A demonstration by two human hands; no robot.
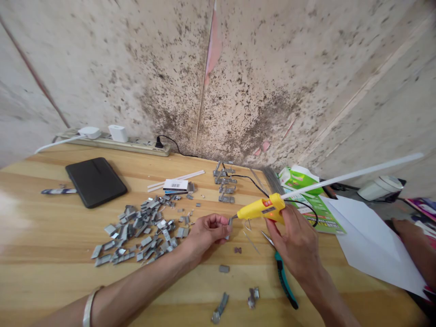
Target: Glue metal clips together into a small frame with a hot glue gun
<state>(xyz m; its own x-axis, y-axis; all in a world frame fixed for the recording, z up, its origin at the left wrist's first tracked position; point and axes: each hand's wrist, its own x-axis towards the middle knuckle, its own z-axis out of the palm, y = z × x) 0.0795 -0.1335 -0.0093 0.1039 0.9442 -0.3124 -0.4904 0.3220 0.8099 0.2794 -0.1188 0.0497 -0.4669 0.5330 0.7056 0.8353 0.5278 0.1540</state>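
My right hand (295,238) is wrapped round the handle of a yellow hot glue gun (254,210). A long white glue stick (354,176) sticks out of its back end. In my left hand (209,234) a small grey metal piece (229,228) is pinched between thumb and fingers. The gun's nozzle (234,217) meets the top of that piece, or comes very close; I cannot tell which. Pliers with teal handles (282,277) lie under my right hand. A small grey block (224,269) and two joined metal pieces (220,309) (253,297) rest nearer to me.
A heap of grey metal pieces (146,229) spreads left of my left hand. Several assembled pieces (225,186) stand at the back. A black tablet (96,181), a power strip (136,144), a green package (303,179) and white paper (378,245) surround them. Another person's arm (417,243) shows at right.
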